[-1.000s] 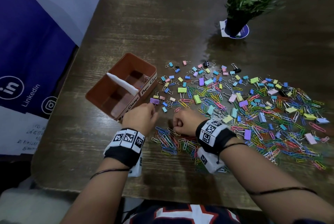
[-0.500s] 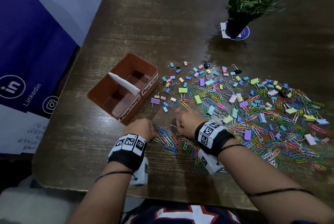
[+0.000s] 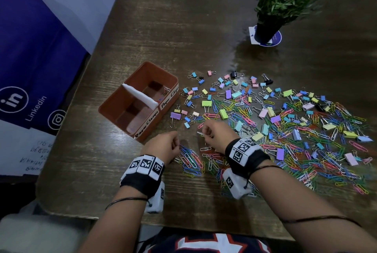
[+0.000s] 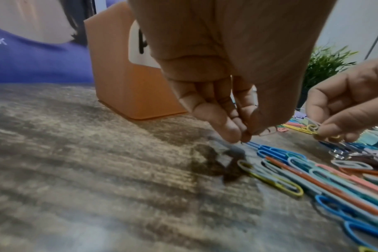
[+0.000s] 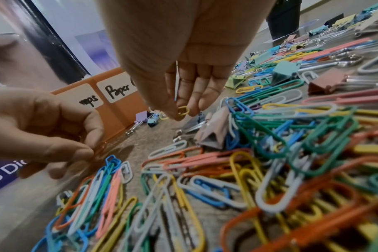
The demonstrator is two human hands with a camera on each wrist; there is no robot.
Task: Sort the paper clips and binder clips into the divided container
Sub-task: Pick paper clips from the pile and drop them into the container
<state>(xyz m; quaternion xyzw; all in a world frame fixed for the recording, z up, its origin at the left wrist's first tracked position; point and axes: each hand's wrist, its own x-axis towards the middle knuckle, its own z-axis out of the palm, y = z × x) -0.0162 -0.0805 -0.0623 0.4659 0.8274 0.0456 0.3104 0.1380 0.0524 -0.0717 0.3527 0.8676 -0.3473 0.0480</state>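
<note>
The divided container [image 3: 140, 97] carries labels "Paper Clips" and "Paper Clamps"; banner [image 3: 34, 64] reads "Linkedin".

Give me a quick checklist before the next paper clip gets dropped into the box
1. Right hand has a clip: ok, it pinches a yellow paper clip clear of the table.
2. Left hand has a clip: cannot tell, its fingertips meet at the end of a blue paper clip lying in the pile.
3. Divided container is open and upright: ok.
4. Target side is marked: ok, the far label reads "Paper".
5. White divider is in place: ok.
6. Path from hands to box is free: ok, only loose binder clips lie beside it.
</note>
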